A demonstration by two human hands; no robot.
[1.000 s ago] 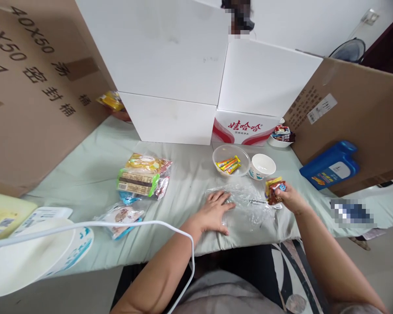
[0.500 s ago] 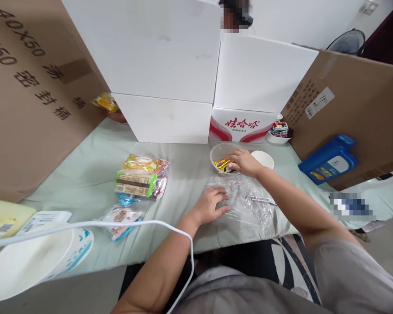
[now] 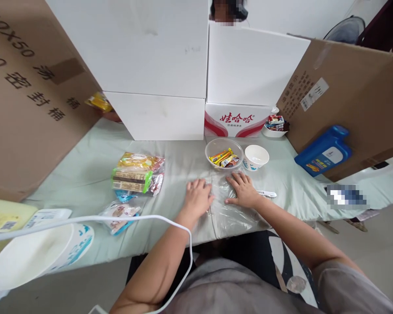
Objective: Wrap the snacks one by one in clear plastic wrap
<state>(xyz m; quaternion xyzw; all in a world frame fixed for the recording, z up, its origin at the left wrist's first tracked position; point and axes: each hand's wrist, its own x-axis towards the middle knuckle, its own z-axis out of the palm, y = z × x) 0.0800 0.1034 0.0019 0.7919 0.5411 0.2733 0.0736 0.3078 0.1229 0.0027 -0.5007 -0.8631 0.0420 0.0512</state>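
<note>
Both of my hands lie flat on a crumpled clear plastic bag (image 3: 231, 211) spread on the pale green table cover (image 3: 85, 170). My left hand (image 3: 197, 197) presses the bag's left edge, fingers apart. My right hand (image 3: 243, 189) rests palm down on the bag's upper part. Just beyond my hands stands a clear bowl (image 3: 223, 147) holding several wrapped candies (image 3: 224, 158). A white paper cup (image 3: 256, 157) stands to the right of the bowl. A small white tool (image 3: 267, 193) lies by my right wrist.
Snack packets (image 3: 136, 175) and another packet (image 3: 119, 213) lie at left. White foam boxes (image 3: 157, 65) and a red-printed carton (image 3: 237, 120) form a back wall, cardboard (image 3: 343, 87) at both sides. A blue jug (image 3: 324, 150), a candy dish (image 3: 275, 126), a white bowl (image 3: 29, 257) and a cable (image 3: 124, 218) are nearby.
My right hand carried a fistful of candies to the clear bowl, left them there and came back empty onto the plastic bag. My left hand shifted slightly left on the bag.
</note>
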